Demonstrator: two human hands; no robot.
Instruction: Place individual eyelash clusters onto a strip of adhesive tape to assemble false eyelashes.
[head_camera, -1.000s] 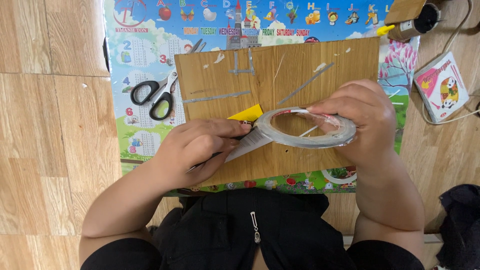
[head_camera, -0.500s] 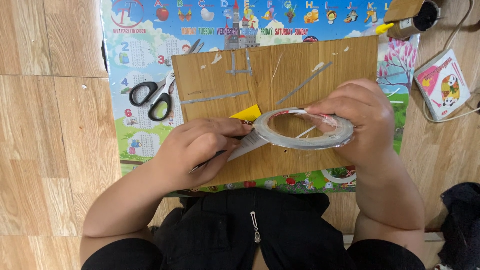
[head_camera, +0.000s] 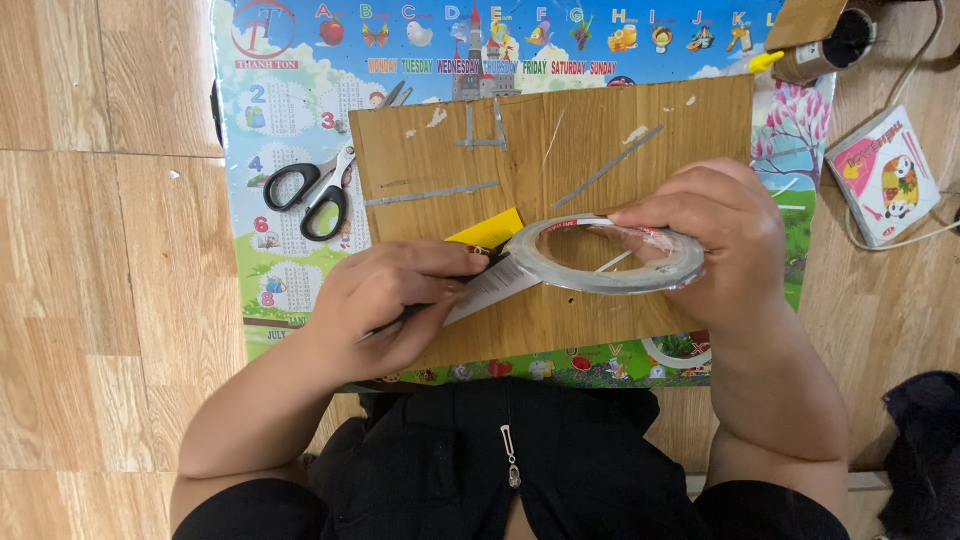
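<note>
Tape roll (head_camera: 605, 255) sits pinched in your right hand (head_camera: 715, 240) over the wooden board (head_camera: 560, 140), while your left hand (head_camera: 385, 300) pinches its pulled-out strip (head_camera: 490, 290).

Beyond both hands lies a big colourful children's poster (head_camera: 300, 60), rectangular, sky blue above with picture rows and number grids, green along the edge nearest the wrists. Out past the right hand (head_camera: 715, 245), well apart on the wooden floor, sits a small flat square package (head_camera: 885, 175), pink and white with a cartoon panda, lying tilted.
</note>
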